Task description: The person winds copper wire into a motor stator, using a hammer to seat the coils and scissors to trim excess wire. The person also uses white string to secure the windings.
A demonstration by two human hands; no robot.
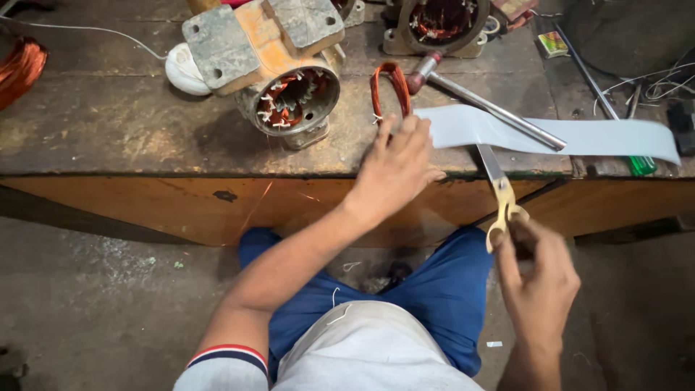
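A seated person at a worn wooden workbench (145, 137) presses the left hand (394, 170) flat, fingers spread and closed on nothing, onto the near end of a long pale grey strip of insulating sheet (579, 136) that lies across the bench edge and runs off to the right. The right hand (539, 279), below the bench line, is closed through the yellow handles of a pair of scissors (499, 192), whose blades point up and meet the strip's lower edge just right of the left hand. Whether the blades are parted or already biting into the sheet cannot be told here. A steel-shafted hammer (492, 107) lies across the strip's top, and a loop of copper winding wire (389, 90) stands just behind the left fingers; an orange motor stator (286, 80) with exposed copper coils sits to the left. The risks look plain: the blades work close to the left fingertips, so a slip could nick them; the strip, held only at one end and under the hammer, could skew and give a crooked cut; and the long free end could drag on a green-handled screwdriver (641, 165) at the bench edge.
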